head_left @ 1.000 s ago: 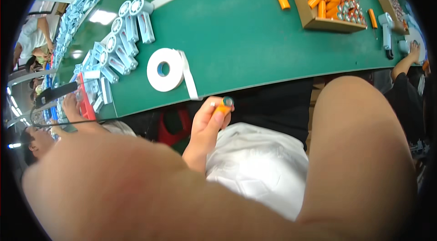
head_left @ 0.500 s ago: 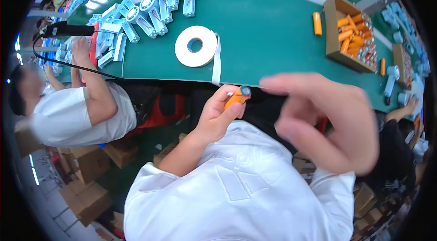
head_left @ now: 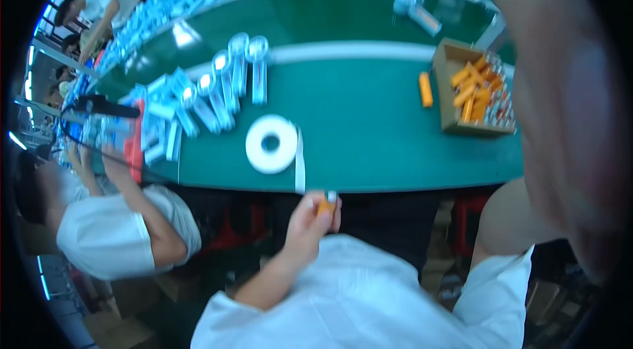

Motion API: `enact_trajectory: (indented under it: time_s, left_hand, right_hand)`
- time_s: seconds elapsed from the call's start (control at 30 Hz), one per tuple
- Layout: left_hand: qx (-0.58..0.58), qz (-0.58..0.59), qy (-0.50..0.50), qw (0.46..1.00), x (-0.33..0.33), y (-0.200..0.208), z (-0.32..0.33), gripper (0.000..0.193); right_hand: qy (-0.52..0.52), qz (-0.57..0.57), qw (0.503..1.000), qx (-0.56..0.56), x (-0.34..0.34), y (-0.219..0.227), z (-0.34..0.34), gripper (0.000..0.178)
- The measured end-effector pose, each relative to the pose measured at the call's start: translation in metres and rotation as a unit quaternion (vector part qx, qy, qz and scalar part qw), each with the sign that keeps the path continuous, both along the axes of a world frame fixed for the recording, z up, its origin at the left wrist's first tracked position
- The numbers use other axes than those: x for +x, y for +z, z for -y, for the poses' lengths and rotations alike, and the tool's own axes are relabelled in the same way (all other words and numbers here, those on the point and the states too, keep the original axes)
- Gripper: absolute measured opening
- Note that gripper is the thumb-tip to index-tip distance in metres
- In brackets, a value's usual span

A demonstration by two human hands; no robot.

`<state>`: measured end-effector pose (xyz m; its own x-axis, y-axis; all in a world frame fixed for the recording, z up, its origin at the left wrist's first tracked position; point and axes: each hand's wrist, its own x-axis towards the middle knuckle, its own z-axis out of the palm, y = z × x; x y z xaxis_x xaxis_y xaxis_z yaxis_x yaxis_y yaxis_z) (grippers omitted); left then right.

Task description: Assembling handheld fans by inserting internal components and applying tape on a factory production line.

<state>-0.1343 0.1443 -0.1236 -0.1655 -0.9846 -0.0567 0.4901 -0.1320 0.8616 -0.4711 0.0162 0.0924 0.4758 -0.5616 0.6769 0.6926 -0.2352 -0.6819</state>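
Observation:
Close to my body, just below the table's near edge, my left hand [head_left: 308, 225] is closed around an orange cylindrical battery [head_left: 325, 206], whose end shows above the fingers. My right hand [head_left: 547, 13] is raised very near the camera at the far right. It is large and blurred, and its fingers cannot be made out. A roll of white tape [head_left: 256, 152] lies flat on the green table beyond my left hand, with a loose strip [head_left: 300, 164] hanging towards the near edge.
Several light-blue handheld fan bodies [head_left: 258, 79] stand in a row at the back left, beside a red bin [head_left: 135, 145]. An open cardboard box [head_left: 455, 121] of orange batteries sits on the right, with one orange battery [head_left: 425, 90] beside it. A co-worker [head_left: 119, 233] sits at left.
My right hand has risen from beside the left hand to the upper right, close to the camera. The view has tilted up. My left hand still holds the orange battery.

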Motion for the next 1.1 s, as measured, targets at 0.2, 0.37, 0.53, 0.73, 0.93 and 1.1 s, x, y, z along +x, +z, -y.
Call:
enact_trajectory:
  time_s: [0.2,0.37,0.53,0.73,0.93,1.1]
  left_hand:
    - [0.035,0.018,0.025,0.999,-0.007,-0.001,-0.019,0.024]
    - [0.059,0.026,0.066,0.996,-0.005,0.009,-0.029,0.019]
    - [-0.062,0.089,0.034,0.993,0.004,-0.034,0.003,0.007]
    - [-0.035,0.064,0.012,0.997,-0.004,0.0,-0.006,0.022]
    - [-0.003,0.088,0.056,0.995,-0.007,0.004,-0.001,0.03]
    - [-0.058,0.095,0.092,0.99,0.004,0.002,-0.008,0.036]
  right_hand:
    - [-0.088,-0.059,0.98,-0.168,0.008,0.071,0.022,0.099]
    - [-0.149,-0.102,0.954,-0.24,0.004,0.082,0.025,0.097]
    - [-0.249,-0.08,0.923,-0.284,0.026,0.074,0.041,0.095]
    - [-0.242,-0.095,0.95,-0.175,-0.036,0.042,0.084,0.092]
    - [-0.245,-0.099,0.956,-0.129,0.108,0.044,0.082,0.09]
    - [-0.185,-0.175,0.964,0.078,0.143,-0.056,0.023,0.079]
